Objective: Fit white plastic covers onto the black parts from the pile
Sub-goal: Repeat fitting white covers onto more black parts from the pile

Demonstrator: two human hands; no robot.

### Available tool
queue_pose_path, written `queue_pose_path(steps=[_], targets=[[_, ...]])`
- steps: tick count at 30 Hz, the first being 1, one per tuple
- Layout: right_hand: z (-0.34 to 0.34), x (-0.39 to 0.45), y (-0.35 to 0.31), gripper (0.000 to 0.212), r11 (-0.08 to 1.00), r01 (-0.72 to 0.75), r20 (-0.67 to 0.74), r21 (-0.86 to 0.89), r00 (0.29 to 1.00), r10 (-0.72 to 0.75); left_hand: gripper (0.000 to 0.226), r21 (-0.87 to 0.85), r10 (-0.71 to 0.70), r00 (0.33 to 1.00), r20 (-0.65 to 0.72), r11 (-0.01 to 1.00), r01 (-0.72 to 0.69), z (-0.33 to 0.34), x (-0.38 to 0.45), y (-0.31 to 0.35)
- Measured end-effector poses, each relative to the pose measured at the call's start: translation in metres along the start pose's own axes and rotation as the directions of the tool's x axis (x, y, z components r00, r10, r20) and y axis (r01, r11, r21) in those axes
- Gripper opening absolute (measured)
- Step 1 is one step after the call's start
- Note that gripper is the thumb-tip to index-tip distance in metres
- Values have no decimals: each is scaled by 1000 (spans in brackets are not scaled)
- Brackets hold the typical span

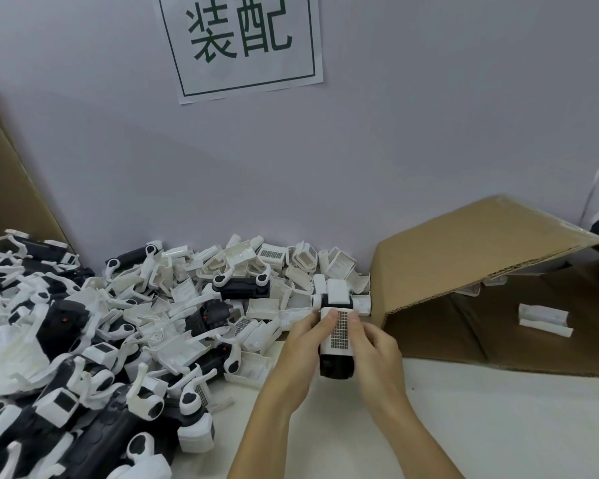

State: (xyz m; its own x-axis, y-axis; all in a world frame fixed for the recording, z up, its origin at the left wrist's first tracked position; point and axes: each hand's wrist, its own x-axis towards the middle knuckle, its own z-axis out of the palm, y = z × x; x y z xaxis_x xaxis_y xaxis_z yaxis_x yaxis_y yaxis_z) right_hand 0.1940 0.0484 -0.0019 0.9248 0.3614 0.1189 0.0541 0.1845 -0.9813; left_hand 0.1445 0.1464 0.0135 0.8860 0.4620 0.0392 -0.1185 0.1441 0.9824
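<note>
Both hands hold one black part (pixel 337 367) above the white table. A white cover (pixel 339 331) with a grey grille strip lies on top of it. My left hand (pixel 300 344) grips the left side, thumb pressed on the cover. My right hand (pixel 374 344) grips the right side, thumb on the cover beside the grille. White arms of the part (pixel 336 292) stick out at the far end. A big pile of black parts and white covers (pixel 118 326) fills the left and the back of the table.
An open cardboard box (pixel 481 257) lies on its side at the right, with a white cover (pixel 543 319) inside. A cardboard sheet (pixel 11 188) leans at the far left. A paper sign (pixel 239 43) hangs on the grey wall. White tabletop (pixel 498 426) shows bottom right.
</note>
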Motion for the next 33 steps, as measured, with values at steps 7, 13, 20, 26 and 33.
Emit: queue_pose_path(steps=[7, 13, 20, 26, 33], targets=[[-1, 0, -9, 40, 982, -23, 78, 188, 997, 8, 33, 48, 114, 992, 56, 992, -117, -7, -2, 3], [3, -5, -11, 34, 983, 26, 73, 184, 997, -40, 30, 307, 272, 961, -56, 920, -243, 3, -3, 3], [1, -1, -8, 28, 988, 37, -20, 152, 999, -34, 35, 350, 260, 958, -123, 915, -203, 11, 1, -3], [-3, 2, -3, 23, 980, -40, 130, 194, 991, 14, 27, 65, 34, 996, -77, 997, -30, 5, 4, 3], [-5, 3, 0, 20, 992, 84, 96, 98, 991, -93, 29, 200, 111, 994, -20, 974, -105, 0, -2, 0]])
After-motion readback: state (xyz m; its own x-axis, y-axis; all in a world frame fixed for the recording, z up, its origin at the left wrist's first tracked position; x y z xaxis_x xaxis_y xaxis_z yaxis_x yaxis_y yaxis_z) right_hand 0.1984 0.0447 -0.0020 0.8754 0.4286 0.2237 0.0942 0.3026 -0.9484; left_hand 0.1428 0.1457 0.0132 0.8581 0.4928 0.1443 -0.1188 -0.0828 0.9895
